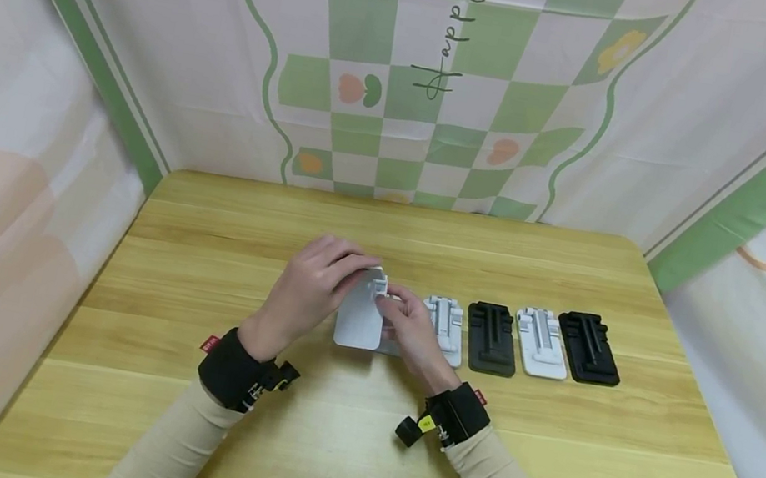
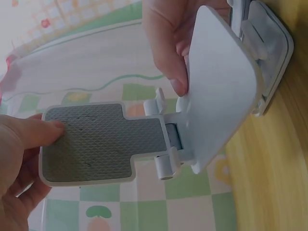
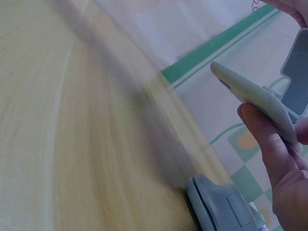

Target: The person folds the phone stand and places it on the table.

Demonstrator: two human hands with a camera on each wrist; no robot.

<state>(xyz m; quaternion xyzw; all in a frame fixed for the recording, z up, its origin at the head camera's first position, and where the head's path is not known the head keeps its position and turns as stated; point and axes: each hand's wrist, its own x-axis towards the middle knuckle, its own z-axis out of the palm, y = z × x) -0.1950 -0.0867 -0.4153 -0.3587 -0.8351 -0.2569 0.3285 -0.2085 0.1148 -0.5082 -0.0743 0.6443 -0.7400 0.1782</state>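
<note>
A white folding phone stand is held up above the table between both hands, its flat plate facing the head camera. My left hand grips the stand's upper end; in the left wrist view its thumb presses the grey textured pad of the holder part, fingers behind. My right hand pinches the white base plate near the hinge, its thumb visible on the side facing the holder. Holder and base plate stand at an angle, opened apart. Part of the right hand's grip is hidden behind the plate in the head view.
Folded phone stands lie in a row to the right: a white one, a dark one, another white one and a black one. A light grey piece shows under the right hand. Patterned cloth hangs behind the table.
</note>
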